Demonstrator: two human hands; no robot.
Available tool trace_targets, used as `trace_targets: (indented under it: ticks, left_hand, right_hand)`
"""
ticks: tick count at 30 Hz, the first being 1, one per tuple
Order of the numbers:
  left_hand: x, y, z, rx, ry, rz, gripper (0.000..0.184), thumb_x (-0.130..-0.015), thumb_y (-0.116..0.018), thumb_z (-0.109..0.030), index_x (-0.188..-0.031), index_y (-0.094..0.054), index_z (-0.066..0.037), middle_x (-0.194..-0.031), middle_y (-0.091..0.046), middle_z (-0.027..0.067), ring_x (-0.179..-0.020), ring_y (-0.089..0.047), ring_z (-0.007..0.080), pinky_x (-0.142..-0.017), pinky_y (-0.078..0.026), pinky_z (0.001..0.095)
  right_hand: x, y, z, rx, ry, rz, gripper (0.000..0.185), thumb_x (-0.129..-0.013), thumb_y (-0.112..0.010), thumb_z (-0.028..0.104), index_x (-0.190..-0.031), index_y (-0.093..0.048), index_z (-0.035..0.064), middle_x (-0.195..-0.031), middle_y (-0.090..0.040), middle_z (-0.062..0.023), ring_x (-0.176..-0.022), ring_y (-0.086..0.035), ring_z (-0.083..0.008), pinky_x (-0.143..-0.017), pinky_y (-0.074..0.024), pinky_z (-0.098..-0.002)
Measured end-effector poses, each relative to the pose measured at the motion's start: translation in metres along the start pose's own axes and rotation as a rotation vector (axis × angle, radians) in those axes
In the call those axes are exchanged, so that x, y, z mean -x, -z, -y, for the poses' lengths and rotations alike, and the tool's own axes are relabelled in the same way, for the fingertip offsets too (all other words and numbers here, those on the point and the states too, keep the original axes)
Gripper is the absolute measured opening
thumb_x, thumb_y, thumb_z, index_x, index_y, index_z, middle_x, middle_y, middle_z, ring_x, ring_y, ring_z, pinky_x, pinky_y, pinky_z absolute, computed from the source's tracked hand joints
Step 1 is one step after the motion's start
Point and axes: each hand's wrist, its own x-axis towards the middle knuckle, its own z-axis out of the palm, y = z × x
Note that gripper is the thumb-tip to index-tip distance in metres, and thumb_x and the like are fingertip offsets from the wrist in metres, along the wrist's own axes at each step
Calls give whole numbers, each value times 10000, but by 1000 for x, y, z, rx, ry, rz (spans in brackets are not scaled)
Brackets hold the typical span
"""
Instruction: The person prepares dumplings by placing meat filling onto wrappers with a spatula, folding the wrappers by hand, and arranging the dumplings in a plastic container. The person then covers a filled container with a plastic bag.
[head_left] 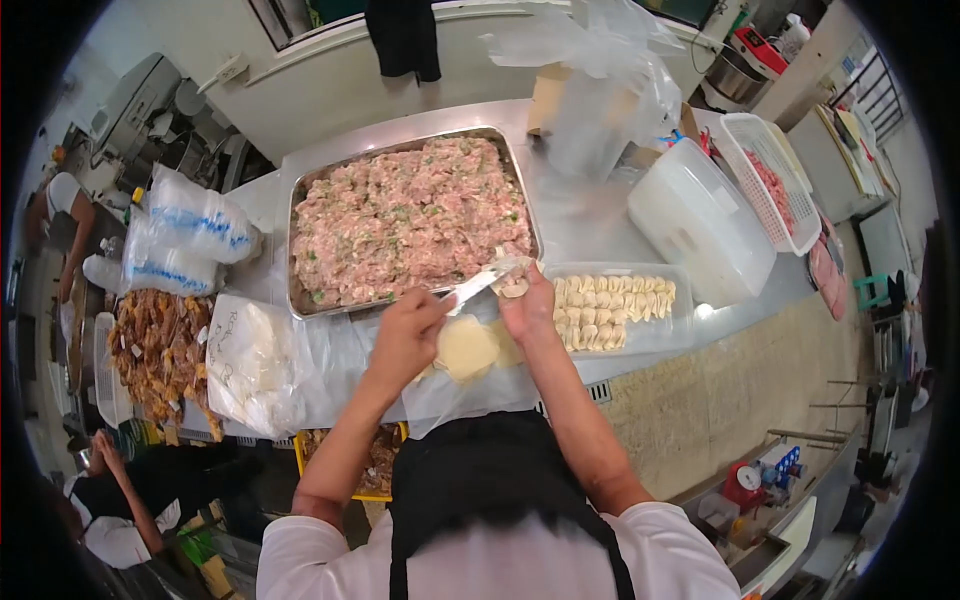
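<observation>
Head view: at the near right corner of the steel filling tray (pixel 291 240), the left hand (pixel 531 308), fingers curled, cups 1 dumpling wrapper (pixel 514 289). The right hand (pixel 409 330), fingers closed, grips 1 spatula (pixel 476 284), its long axis slanting up-right toward the wrapper.

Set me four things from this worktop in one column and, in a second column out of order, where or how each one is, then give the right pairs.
Things
1. Minced meat
2. Folded dumplings
3. Flat blade
4. Round dough

Where or how
A. Held in the left hand
B. In rows in a clear tray
C. Filling the large metal tray
D. Lying flat, in front of the black apron

Right pairs: 1-C, 2-B, 3-A, 4-D
</observation>
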Motion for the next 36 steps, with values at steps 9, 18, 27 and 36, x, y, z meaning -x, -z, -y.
trace_targets:
  ticks: [9, 18, 27, 36]
  left_hand:
    - [8, -7, -12, 17, -20, -1, 293, -792, -693, 72, -1051, -759, -47, -772, -600, 129, -682, -612, 269, -594, -463, 364]
    - [-4, 28, -22, 125, 147, 106, 311, -778, -674, 50, -1061, -761, -45, -784, -641, 162, -711, -632, 312, -646, -492, 374]
    - [-4, 64, -42, 79, 78, 112, 320, -741, -669, 88, -1036, -754, -3, -758, -626, 144, -668, -598, 241, -606, -449, 328]
    - [14, 77, -18, 46, 174, 117, 349, -749, -696, 87, -1081, -749, -5, -764, -625, 111, -613, -531, 170, -579, -418, 296]
  right_hand:
    - [6, 5, 3, 82, 70, 57, 412, -1077, -349, 201, -1371, -478, -58, -1335, -578, -170, -1201, -566, -282, -1074, -450, -421]
    - [31, 23, 14, 533, 277, 428, 489, -807, -615, -3, -1288, -550, -57, -1270, -645, -141, -1218, -602, -262, -999, -496, -384]
    - [44, 39, 63, 1478, 942, 252, 151, -896, -671, 101, -948, -687, -40, -846, -697, -195, -752, -657, -249, -720, -509, -368]
    - [56, 120, 264, 1784, 899, -376, 425, -997, -588, 329, -802, -660, -43, -719, -633, -216, -670, -585, -336, -661, -457, -447]
